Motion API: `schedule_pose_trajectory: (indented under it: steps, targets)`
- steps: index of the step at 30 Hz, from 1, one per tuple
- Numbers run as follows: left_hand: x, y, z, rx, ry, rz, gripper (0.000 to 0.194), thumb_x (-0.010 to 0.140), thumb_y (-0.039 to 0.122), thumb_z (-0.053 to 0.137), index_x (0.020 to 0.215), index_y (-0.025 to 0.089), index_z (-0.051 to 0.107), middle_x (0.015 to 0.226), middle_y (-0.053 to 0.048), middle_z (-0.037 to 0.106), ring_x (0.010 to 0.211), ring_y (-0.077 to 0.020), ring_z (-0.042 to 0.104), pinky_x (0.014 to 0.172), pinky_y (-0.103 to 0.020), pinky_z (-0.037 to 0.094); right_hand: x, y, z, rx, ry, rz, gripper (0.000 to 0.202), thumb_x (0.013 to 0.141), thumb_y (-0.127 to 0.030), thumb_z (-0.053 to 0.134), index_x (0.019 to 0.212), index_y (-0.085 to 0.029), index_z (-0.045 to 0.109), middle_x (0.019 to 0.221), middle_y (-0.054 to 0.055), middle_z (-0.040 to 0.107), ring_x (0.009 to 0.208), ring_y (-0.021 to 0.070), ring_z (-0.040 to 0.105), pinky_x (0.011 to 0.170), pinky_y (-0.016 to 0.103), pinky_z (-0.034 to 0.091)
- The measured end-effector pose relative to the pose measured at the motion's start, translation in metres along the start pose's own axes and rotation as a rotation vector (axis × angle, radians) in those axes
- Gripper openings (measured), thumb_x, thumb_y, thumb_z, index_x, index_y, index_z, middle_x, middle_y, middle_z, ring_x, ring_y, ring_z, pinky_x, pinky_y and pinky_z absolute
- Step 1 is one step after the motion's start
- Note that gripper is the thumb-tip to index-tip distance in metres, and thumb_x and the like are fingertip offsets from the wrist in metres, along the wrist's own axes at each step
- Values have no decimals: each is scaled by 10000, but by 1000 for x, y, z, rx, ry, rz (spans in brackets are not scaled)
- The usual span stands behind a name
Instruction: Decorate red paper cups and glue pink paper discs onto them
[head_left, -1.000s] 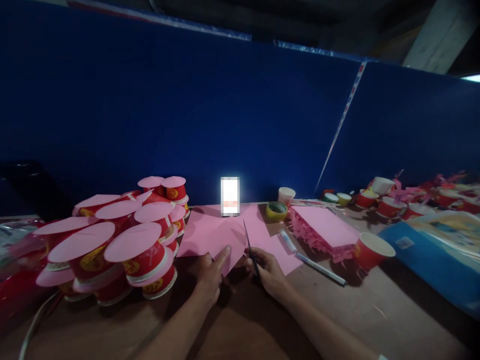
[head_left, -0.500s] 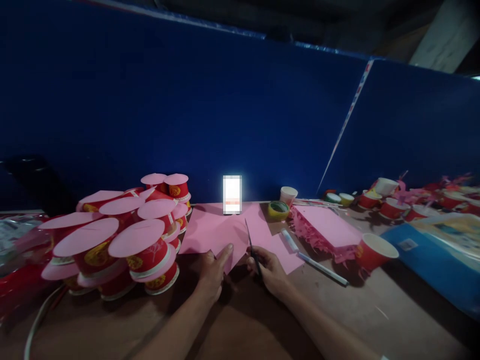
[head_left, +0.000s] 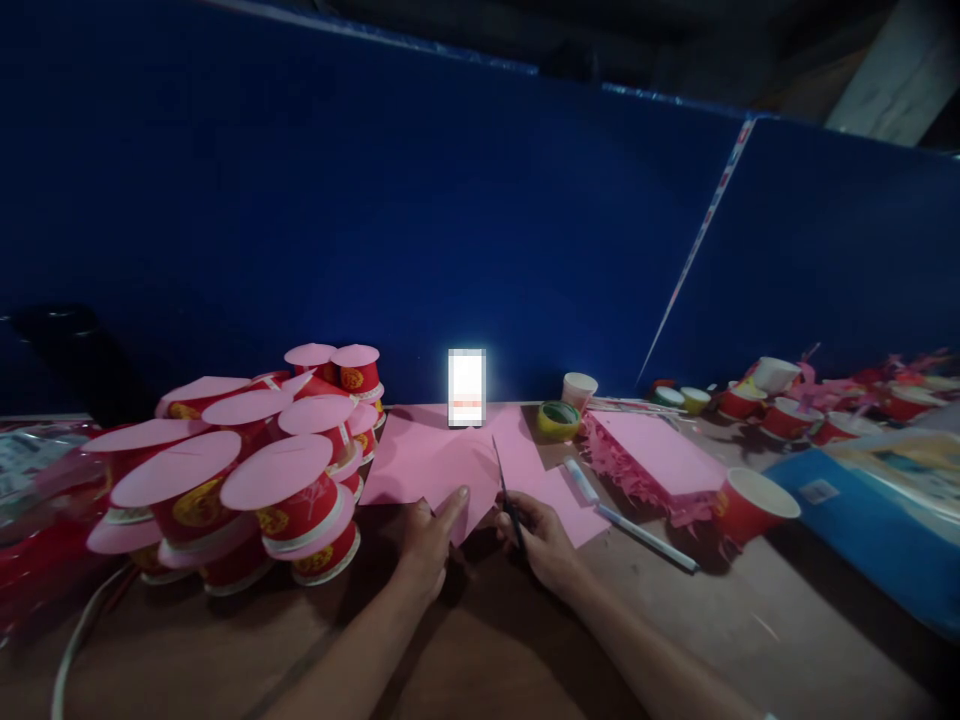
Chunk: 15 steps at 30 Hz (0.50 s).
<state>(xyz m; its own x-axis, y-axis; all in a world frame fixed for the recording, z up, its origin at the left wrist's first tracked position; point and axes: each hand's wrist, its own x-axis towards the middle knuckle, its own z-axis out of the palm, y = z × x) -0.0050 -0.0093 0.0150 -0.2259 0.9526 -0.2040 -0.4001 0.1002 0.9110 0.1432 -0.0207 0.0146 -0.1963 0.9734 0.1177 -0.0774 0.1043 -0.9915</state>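
Note:
My left hand (head_left: 429, 540) pinches the near edge of a piece of pink paper (head_left: 471, 500), thumb on top. Black scissors (head_left: 511, 512) are in my right hand (head_left: 541, 540), their blades pointing away from me at the right edge of that paper. More pink sheets (head_left: 405, 450) lie flat on the table behind both hands. To the right of the scissors, a marker (head_left: 581, 482) rests on a pink piece, with a pale pen (head_left: 649, 540) beside it.
Red cups with pink paper discs (head_left: 277, 490) stand stacked at the left. At the right are a tape roll (head_left: 559, 420), a fringed pink stack (head_left: 652, 450), a red cup (head_left: 754, 505) and a blue package (head_left: 862, 510). A blurred bright screen (head_left: 466, 388) stands at the back.
The camera view has shifted very slightly. Both hands keep almost the same place and grip on the paper and scissors.

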Motion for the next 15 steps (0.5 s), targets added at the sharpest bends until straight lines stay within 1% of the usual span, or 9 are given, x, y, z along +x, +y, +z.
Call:
schedule_pose_trajectory:
  steps: [3, 6, 11, 15]
  targets:
    - [-1, 1, 0, 6, 8, -10, 357, 563, 375, 778, 735, 147, 564, 549, 7, 622, 461, -126, 569, 444, -228, 450, 0, 0, -1, -9, 0, -4, 345, 741, -392, 667, 992, -158, 625, 654, -14, 545, 553, 96, 480, 503, 208, 400]
    - [0, 0, 0, 18, 24, -22, 343, 559, 374, 779, 708, 150, 567, 512, 16, 603, 420, -120, 543, 398, -218, 418, 1, 2, -2, -24, -8, 7, 348, 741, -403, 665, 984, -157, 629, 617, -22, 534, 521, 92, 464, 476, 203, 379]
    - [-1, 2, 1, -2, -12, -12, 334, 577, 363, 772, 757, 151, 585, 543, 13, 625, 449, -117, 560, 462, -229, 458, 1, 5, -2, 11, 12, 12, 370, 734, -426, 664, 991, -164, 619, 637, -19, 534, 528, 91, 472, 471, 197, 385]
    - [-3, 5, 3, 1, 19, -2, 337, 560, 346, 783, 751, 146, 591, 531, 17, 614, 473, -118, 572, 495, -232, 476, 0, 5, -2, 21, 16, 13, 353, 736, -413, 664, 990, -173, 611, 661, -14, 549, 548, 94, 490, 489, 200, 403]
